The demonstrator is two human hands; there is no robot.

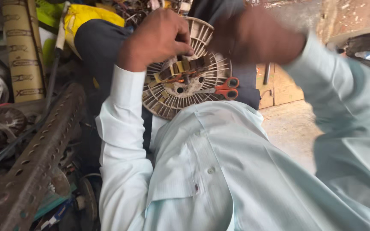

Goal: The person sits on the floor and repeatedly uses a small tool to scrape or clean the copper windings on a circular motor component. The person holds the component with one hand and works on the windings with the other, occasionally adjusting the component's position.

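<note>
got the round white slotted disc [180,92] resting on my lap, just past my shirt [219,171]. my left hand [157,38] is curled tight, fingers pinching at the metal bits near the disc's middle. my right hand [258,36] is a blur up at the far rim, so i can't tell its grip. orange-handled scissors [223,88] lie on the disc's right side. perforated metal bar [35,158] off to the left.

Left hand [157,40] grips slotted round stator [185,85]; scissors [223,89] on it.
</note>
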